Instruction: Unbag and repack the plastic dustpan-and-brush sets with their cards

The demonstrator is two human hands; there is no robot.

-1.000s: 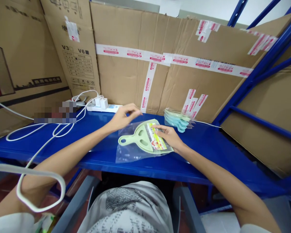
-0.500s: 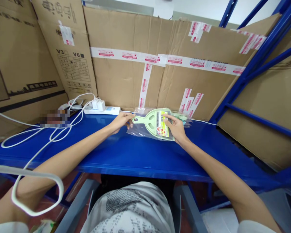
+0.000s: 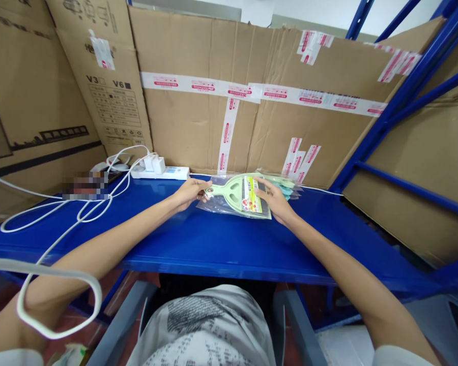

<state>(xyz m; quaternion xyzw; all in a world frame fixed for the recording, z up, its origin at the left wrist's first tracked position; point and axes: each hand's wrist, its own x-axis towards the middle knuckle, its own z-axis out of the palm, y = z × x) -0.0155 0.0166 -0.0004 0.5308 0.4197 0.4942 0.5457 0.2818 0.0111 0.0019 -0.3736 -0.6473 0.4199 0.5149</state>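
Observation:
A pale green dustpan [image 3: 233,196] in a clear plastic bag is held over the blue table, its handle pointing left. Dark bristles of a small brush and a yellow printed label [image 3: 254,195] show against its pan. At the handle end, my left hand [image 3: 191,193] is closed, pinching the handle and the bag. My right hand [image 3: 275,202] grips the wide end, with fingers across the label's right edge. Behind that hand lie more bagged green and teal pieces [image 3: 286,189], partly covered.
A white power strip [image 3: 177,173] with plugged-in adapters stands at the back left of the blue table [image 3: 221,244]. White cables [image 3: 57,206] loop over the left side. Taped cardboard [image 3: 198,127] walls the back, and a blue metal frame [image 3: 385,127] rises at right.
The bagged dustpan has shifted slightly left, and its pan end has tilted a little. My right hand has moved slightly left with it; both hands keep their hold.

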